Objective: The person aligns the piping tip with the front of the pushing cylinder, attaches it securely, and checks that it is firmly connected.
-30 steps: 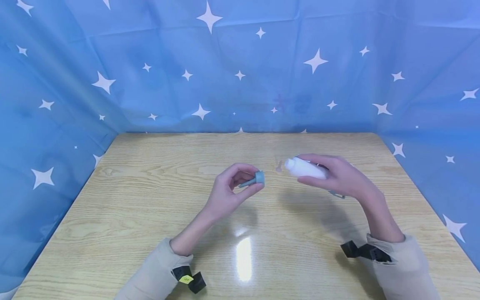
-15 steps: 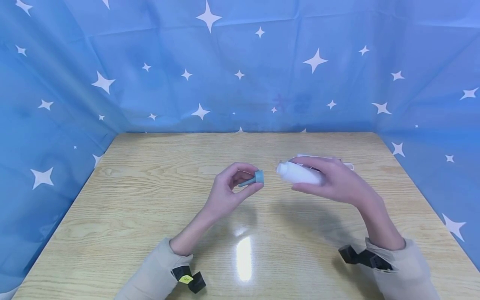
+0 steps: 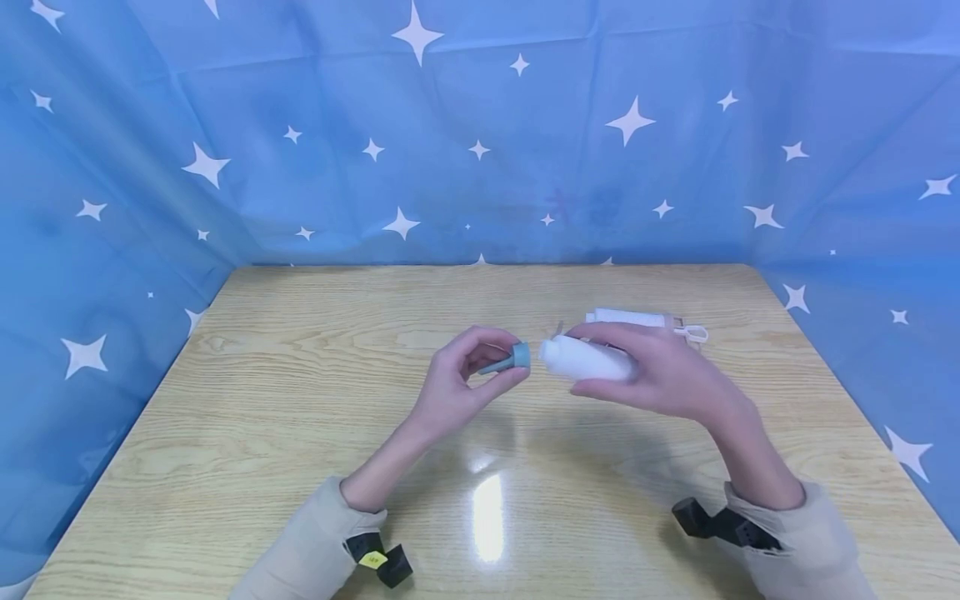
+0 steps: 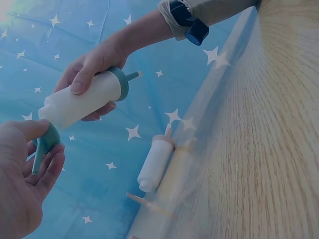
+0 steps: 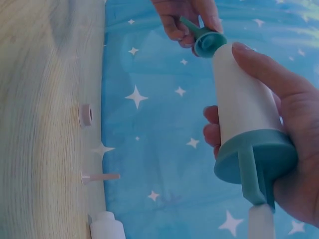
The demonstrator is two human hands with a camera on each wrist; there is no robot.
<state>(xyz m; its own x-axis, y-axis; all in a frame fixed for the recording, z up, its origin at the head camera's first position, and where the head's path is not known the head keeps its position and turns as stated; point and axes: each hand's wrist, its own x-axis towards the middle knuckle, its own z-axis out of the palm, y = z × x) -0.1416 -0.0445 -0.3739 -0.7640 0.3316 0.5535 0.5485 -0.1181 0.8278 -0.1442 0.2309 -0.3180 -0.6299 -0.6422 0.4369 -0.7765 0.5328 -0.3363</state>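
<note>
My left hand [image 3: 457,383] pinches a small teal nozzle cap [image 3: 521,355] between thumb and fingers. Its thin spout points back toward the palm, and its hollow end [image 5: 209,46] faces the other part. With fingers wrapped round it, my right hand [image 3: 667,367] holds a white bottle-like cylinder [image 3: 588,360] above the table. A teal collar [image 4: 120,83] with a narrow stem closes the cylinder's rear end. Its threaded neck [image 4: 46,111] points at the teal cap, and the two overlap in the left wrist view. The palm side of the right hand is hidden in the head view.
Behind the right hand, a second white cylinder [image 3: 628,317] with a pinkish collar and a loop end lies on the wooden table [image 3: 300,333]. Near it are a pink ring-like piece [image 5: 85,115] and a pink stick-like piece [image 5: 101,177]. A blue star-patterned cloth [image 3: 480,183] hangs behind.
My right hand has brought the white cylinder leftward and slightly nearer, closer to the teal cap, uncovering the second cylinder behind. The left hand has stayed almost still.
</note>
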